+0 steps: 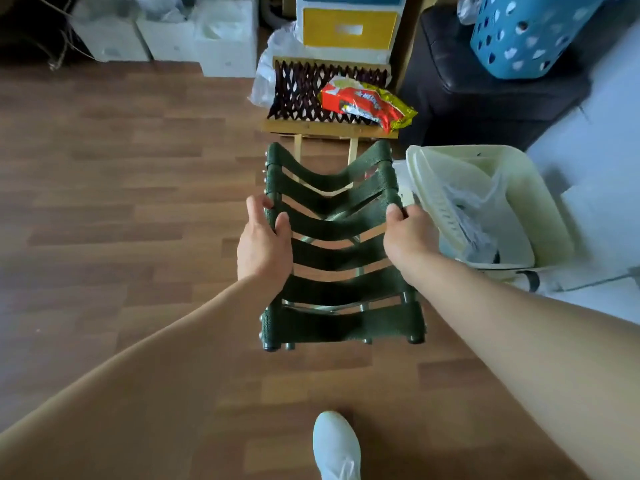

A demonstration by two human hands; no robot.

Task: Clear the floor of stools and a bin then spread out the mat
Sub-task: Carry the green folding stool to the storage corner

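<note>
Two hands clamped on the green strap stool (332, 258), one on each side rail. Left hand (265, 240) curled round the left rail, thumb hooked over a strap on top, fingers wrapped down the outer side. Right hand (410, 233) closed round the right rail, thumb on top, fingers tucked under and mostly hidden. Both grips about midway along the seat. Same stool out in the middle of the wooden floor (121, 202), directly ahead of a white shoe (336, 445); sagging woven straps across the top, metal frame visible through the gaps; cannot tell whether lifted or resting on its feet. Just beyond its far end, a wooden stool (301, 95) with a dark netted seat, carrying a red and yellow snack packet (367, 103) on the right half. Just beside the right hand, a cream bin (543, 202) on the floor, with a clear plastic bag (481, 216) inside. Behind the bin, a dark ottoman (467, 91) with a blue perforated basket (530, 36) on it. Behind the wooden stool, a yellow drawer (349, 27). Further left along the same edge of the floor, white boxes (221, 39), well apart from both stools
</note>
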